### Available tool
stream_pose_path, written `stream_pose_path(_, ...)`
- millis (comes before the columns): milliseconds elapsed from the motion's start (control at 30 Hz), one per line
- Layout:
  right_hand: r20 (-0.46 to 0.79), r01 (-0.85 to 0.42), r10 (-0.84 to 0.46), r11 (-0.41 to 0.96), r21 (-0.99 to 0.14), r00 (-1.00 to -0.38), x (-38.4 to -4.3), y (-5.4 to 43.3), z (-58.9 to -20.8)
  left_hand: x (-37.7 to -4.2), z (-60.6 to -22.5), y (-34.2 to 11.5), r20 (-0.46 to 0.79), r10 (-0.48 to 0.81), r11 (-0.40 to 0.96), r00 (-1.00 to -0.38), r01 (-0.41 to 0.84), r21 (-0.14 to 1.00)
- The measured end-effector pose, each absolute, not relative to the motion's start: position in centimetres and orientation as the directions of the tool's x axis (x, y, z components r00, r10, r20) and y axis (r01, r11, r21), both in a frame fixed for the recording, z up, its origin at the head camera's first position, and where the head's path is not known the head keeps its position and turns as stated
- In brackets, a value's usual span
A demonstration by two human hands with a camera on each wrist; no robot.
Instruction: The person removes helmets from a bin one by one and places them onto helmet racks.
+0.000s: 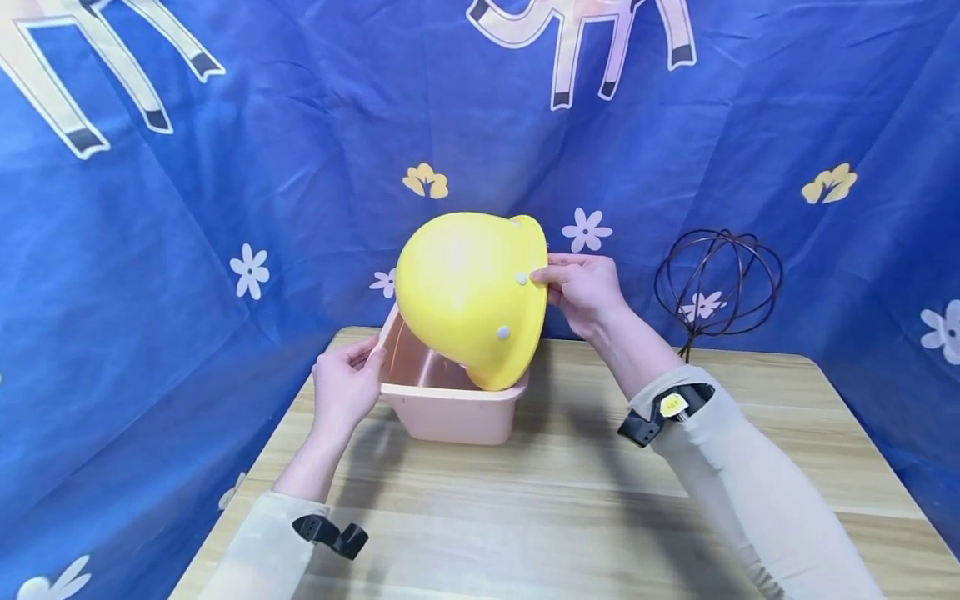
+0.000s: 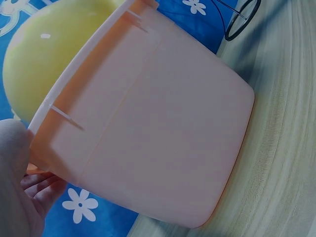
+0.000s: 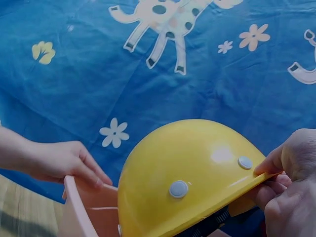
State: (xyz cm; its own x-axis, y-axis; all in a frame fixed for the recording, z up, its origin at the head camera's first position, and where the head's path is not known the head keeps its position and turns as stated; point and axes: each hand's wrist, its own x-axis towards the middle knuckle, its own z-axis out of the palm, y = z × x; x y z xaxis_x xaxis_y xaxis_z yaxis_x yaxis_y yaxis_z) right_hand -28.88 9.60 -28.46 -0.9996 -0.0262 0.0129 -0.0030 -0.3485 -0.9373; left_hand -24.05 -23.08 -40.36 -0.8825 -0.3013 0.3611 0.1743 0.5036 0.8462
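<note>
A yellow hard hat (image 1: 465, 292) is tipped on its side over the pink plastic bin (image 1: 457, 417), its lower brim overlapping the bin's opening in the head view. My right hand (image 1: 588, 292) pinches the brim on the right, thumb outside near a white rivet. Dark straps (image 3: 207, 224) show under the brim in the right wrist view. With my left hand (image 1: 347, 379) I grip the bin's left rim, thumb on top and fingers beneath. The left wrist view shows the bin's outer side wall (image 2: 163, 118) and the hat (image 2: 54, 54) beyond its rim.
A dark wire globe-shaped object (image 1: 718, 283) on a thin stem stands at the table's back right. Behind the wooden table (image 1: 480, 517) hangs a blue cloth (image 1: 315, 167) printed with flowers and animals. Black cameras are strapped to both wrists.
</note>
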Motion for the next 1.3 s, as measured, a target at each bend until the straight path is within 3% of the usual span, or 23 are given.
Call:
stream_pose_path(800, 0.07, -0.059, -0.002, -0.515, -0.855, -0.998, -28.6, 12.7, -24.6, -24.0, -39.9, -24.2, 0.344, -0.327, 0.54, -0.88, 0.125, 0.832)
stream_pose_path(1300, 0.088, -0.065, -0.009, -0.595, -0.801, -0.996, -28.1, 17.4, -22.8, -24.0, -40.1, -24.8, 0.337, -0.334, 0.53, -0.88, 0.121, 0.839)
